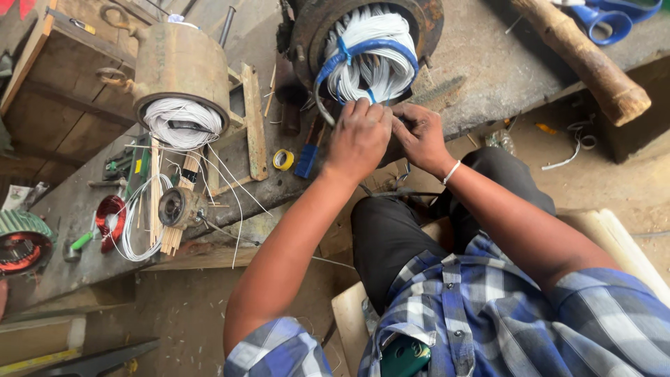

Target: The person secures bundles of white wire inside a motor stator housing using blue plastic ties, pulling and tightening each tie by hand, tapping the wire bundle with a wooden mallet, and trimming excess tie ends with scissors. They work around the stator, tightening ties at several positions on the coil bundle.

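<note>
Checked shirt [481,314], nearest. Bench [481,63], bearing a rusty stator [317,28] with white winding [373,49] at its edge. Left hand [359,139] clenched on winding wires; right hand [419,136] pinching them beside it. Second stator [178,66], left. Tape roll [283,159].

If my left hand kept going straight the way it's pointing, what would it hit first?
The left hand points up toward the rusty motor stator. It would most likely meet the white winding bundle first, near its blue sleeving. Its fingertips look almost at the wires already, though depth is unclear.
</note>
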### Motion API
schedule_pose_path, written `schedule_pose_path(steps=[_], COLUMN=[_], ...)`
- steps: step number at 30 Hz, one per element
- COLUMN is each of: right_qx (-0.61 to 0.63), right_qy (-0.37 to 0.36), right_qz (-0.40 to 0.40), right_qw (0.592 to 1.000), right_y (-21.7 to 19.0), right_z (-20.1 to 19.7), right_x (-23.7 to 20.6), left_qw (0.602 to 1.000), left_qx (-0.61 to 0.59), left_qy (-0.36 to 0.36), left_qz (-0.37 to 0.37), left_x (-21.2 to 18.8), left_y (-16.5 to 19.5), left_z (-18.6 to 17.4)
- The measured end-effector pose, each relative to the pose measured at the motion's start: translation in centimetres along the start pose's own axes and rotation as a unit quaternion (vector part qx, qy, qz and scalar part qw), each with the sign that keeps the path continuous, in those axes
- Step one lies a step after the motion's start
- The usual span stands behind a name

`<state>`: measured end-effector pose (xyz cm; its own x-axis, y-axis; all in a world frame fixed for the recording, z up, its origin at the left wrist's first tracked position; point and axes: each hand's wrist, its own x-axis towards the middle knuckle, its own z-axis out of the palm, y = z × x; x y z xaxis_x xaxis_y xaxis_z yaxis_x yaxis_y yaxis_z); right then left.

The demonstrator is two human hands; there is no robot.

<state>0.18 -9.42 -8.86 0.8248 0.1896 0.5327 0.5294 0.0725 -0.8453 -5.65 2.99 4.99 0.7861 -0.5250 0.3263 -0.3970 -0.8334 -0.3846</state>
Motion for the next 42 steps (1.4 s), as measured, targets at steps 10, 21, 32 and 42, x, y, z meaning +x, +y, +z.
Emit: schedule_pose_path(steps=[10, 21, 32, 42], right_qx=[0.021, 0.062, -0.15, -0.434], right_qy=[-0.028, -0.135, -0.135, -0.182], right_qz=[0.05, 0.069, -0.136, -0.221], right_qw=[0.998, 0.987, 0.97, 0.854], right_y=[-0.1, -3.4, -5.3, -0.7], right_z=[3.6, 5.8, 3.2, 5.4], right_x=[-3.2, -3.3, -3.2, -1.3], left_qw=[0.978, 0.984, 0.868, 0.718], left_qx=[0.198, 0.176, -0.339, -0.558], left_qy=[-0.061, 0.013, -0.031, 0.055], left_qz=[0.029, -0.026, -0.361, -0.413], left_x=[-3.5, -11.9, -12.7, -8.5], left_y=[-1.0, 0.2, 1.3, -1.7], left_z=[2.5, 1.7, 10.9, 10.0])
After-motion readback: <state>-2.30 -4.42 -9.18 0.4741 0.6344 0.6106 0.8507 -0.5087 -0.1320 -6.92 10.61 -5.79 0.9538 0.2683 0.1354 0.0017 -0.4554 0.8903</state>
